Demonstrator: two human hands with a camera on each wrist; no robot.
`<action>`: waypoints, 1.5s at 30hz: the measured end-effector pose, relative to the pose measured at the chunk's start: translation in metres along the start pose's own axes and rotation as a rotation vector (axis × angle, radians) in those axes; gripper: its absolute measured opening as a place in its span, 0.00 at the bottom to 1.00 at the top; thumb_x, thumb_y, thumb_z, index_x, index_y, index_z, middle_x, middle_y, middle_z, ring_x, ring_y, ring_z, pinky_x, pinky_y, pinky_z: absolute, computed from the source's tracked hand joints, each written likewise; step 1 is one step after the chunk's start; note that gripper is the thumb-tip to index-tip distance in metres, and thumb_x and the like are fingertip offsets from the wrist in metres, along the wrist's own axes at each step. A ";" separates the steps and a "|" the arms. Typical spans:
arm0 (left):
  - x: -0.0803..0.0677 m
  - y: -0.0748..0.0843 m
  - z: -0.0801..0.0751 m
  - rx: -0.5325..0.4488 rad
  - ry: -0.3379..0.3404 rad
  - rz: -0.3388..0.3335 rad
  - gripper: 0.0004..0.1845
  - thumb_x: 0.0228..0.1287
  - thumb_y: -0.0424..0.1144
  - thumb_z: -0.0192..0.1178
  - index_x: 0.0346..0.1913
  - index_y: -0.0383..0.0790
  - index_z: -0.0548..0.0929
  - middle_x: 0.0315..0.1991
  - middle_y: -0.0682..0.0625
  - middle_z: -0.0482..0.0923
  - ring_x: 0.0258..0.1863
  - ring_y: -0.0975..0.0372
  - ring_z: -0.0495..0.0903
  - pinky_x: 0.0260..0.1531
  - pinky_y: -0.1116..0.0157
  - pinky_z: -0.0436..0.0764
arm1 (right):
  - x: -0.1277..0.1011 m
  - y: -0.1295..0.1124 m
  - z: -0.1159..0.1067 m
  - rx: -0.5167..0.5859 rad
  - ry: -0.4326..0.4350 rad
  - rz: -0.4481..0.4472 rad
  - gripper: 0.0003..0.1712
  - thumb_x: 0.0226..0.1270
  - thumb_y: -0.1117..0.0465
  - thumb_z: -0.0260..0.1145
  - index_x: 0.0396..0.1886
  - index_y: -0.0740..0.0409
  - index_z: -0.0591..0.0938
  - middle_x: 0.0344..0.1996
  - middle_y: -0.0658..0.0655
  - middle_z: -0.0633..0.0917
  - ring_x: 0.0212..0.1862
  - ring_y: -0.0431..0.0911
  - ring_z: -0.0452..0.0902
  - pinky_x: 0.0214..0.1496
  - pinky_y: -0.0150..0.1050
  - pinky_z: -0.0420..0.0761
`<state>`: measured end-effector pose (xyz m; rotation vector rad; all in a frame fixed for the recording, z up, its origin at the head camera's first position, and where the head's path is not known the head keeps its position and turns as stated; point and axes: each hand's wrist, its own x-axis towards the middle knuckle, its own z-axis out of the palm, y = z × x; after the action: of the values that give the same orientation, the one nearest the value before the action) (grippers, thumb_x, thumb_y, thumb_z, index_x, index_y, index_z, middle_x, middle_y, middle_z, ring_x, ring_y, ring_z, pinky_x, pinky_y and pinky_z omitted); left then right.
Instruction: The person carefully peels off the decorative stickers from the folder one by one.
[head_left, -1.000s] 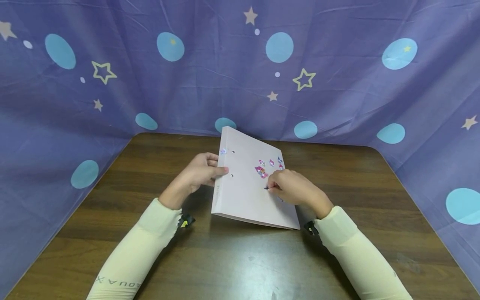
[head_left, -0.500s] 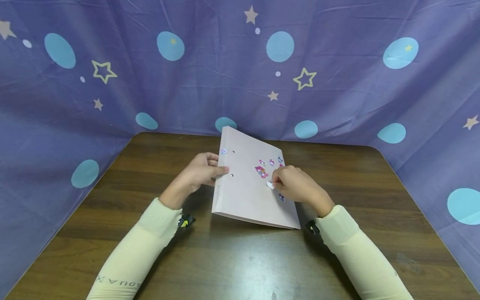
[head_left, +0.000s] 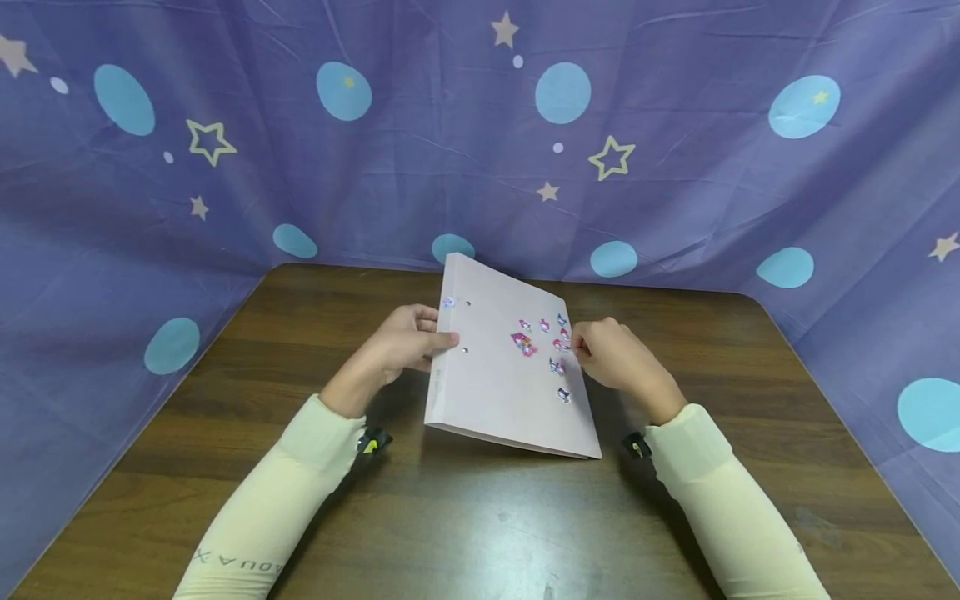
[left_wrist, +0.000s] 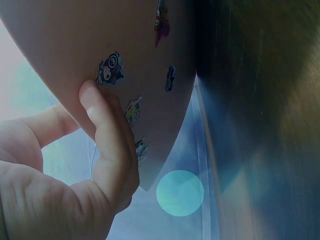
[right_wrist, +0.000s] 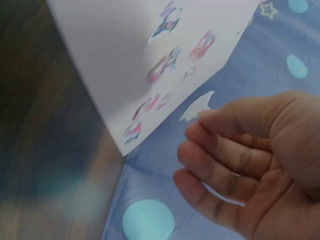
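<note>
**Sticker backing lifted clear of the pale binder**

You are seated at a dark wooden table [head_left: 480, 517] hemmed in by a purple cloth backdrop [head_left: 675, 167] printed with blue dots and pale stars. A pale pink binder [head_left: 495, 392] lies closed near the middle of the table, its spine towards your left.

Your left hand [head_left: 408, 343] holds the binder by its spine edge, thumb laid on the cover beside the two rivets and fingers curled under the edge. The left wrist view shows that thumb pressed flat on the cover.

Your right hand [head_left: 615, 358] has changed most. A second ago it was pressed down on the cover's right half; half a second ago it was peeling a small white piece upward. Now it has drawn back to the right edge of the binder, lifted off the surface. Its thumb and forefinger pinch a small white scrap [right_wrist: 196, 106], seen in the right wrist view as a torn bit of backing paper held just beside the binder's corner.

Where your hand was, a new small sticker [head_left: 556, 365] now shows on the cover, joining the cluster of colourful stickers [head_left: 525, 342] already there. That suggests this sticker is placed and the scrap in your fingers is leftover waste.
</note>
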<state>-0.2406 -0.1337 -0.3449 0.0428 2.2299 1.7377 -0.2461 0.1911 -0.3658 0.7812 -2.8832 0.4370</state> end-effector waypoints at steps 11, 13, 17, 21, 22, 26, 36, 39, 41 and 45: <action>0.000 0.001 0.000 0.001 0.004 -0.005 0.25 0.68 0.31 0.66 0.64 0.27 0.70 0.53 0.37 0.80 0.41 0.54 0.85 0.39 0.54 0.89 | -0.001 0.022 -0.003 -0.069 -0.047 0.148 0.14 0.61 0.75 0.61 0.20 0.56 0.82 0.21 0.52 0.79 0.24 0.47 0.71 0.25 0.41 0.73; 0.000 0.001 0.000 0.001 0.006 -0.004 0.25 0.68 0.31 0.66 0.64 0.27 0.70 0.53 0.37 0.80 0.41 0.54 0.85 0.39 0.54 0.89 | -0.001 0.022 -0.003 -0.054 -0.061 0.146 0.13 0.62 0.74 0.62 0.22 0.56 0.83 0.22 0.51 0.80 0.25 0.47 0.72 0.27 0.41 0.74; 0.000 0.002 0.000 0.001 0.014 -0.007 0.25 0.68 0.31 0.66 0.64 0.28 0.71 0.53 0.37 0.80 0.41 0.54 0.85 0.39 0.55 0.89 | -0.001 0.019 -0.004 -0.017 -0.080 0.128 0.09 0.65 0.70 0.66 0.26 0.57 0.86 0.25 0.51 0.83 0.27 0.46 0.75 0.30 0.43 0.78; -0.001 0.002 -0.001 0.000 0.019 0.004 0.26 0.69 0.31 0.66 0.64 0.26 0.70 0.54 0.35 0.80 0.41 0.54 0.86 0.39 0.55 0.89 | -0.001 0.011 -0.006 0.019 -0.098 0.102 0.06 0.67 0.68 0.69 0.30 0.58 0.88 0.25 0.51 0.84 0.27 0.45 0.77 0.32 0.44 0.80; -0.001 0.001 -0.002 -0.004 0.021 0.006 0.26 0.69 0.31 0.66 0.64 0.26 0.70 0.54 0.35 0.80 0.41 0.54 0.86 0.39 0.55 0.89 | -0.001 0.009 -0.006 0.026 -0.103 0.094 0.05 0.67 0.68 0.69 0.31 0.59 0.88 0.25 0.50 0.84 0.27 0.44 0.77 0.32 0.43 0.80; 0.000 0.001 -0.002 -0.009 0.024 0.009 0.25 0.69 0.30 0.66 0.64 0.26 0.70 0.53 0.35 0.80 0.41 0.54 0.86 0.38 0.55 0.89 | -0.002 0.002 -0.005 0.073 -0.156 0.045 0.04 0.68 0.67 0.70 0.32 0.58 0.88 0.25 0.49 0.83 0.27 0.43 0.75 0.30 0.40 0.78; 0.000 0.001 -0.002 -0.008 0.027 0.009 0.25 0.68 0.30 0.66 0.64 0.26 0.71 0.53 0.35 0.80 0.41 0.54 0.86 0.38 0.55 0.89 | -0.001 -0.007 0.001 0.180 -0.302 -0.128 0.06 0.61 0.68 0.77 0.34 0.55 0.87 0.28 0.45 0.84 0.33 0.39 0.78 0.39 0.37 0.83; 0.000 0.001 -0.002 -0.010 0.029 0.007 0.25 0.68 0.30 0.66 0.64 0.26 0.71 0.53 0.35 0.80 0.41 0.54 0.86 0.39 0.55 0.89 | -0.001 -0.009 0.004 0.196 -0.324 -0.155 0.07 0.59 0.67 0.78 0.33 0.54 0.86 0.27 0.44 0.83 0.33 0.38 0.78 0.38 0.35 0.82; -0.001 0.001 -0.002 -0.011 0.027 0.009 0.25 0.68 0.30 0.66 0.64 0.26 0.71 0.54 0.35 0.80 0.41 0.54 0.86 0.39 0.55 0.89 | -0.001 -0.010 0.006 0.199 -0.332 -0.169 0.08 0.58 0.66 0.79 0.32 0.53 0.86 0.27 0.43 0.83 0.33 0.37 0.78 0.38 0.34 0.81; -0.002 0.002 -0.002 -0.009 0.025 0.014 0.25 0.69 0.31 0.65 0.64 0.26 0.71 0.53 0.35 0.80 0.41 0.54 0.86 0.40 0.54 0.89 | -0.001 -0.010 0.008 0.198 -0.335 -0.175 0.09 0.57 0.66 0.79 0.31 0.53 0.85 0.26 0.43 0.82 0.32 0.37 0.77 0.37 0.34 0.81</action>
<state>-0.2395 -0.1352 -0.3417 0.0352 2.2444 1.7644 -0.2408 0.1810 -0.3708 1.2363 -3.0655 0.6323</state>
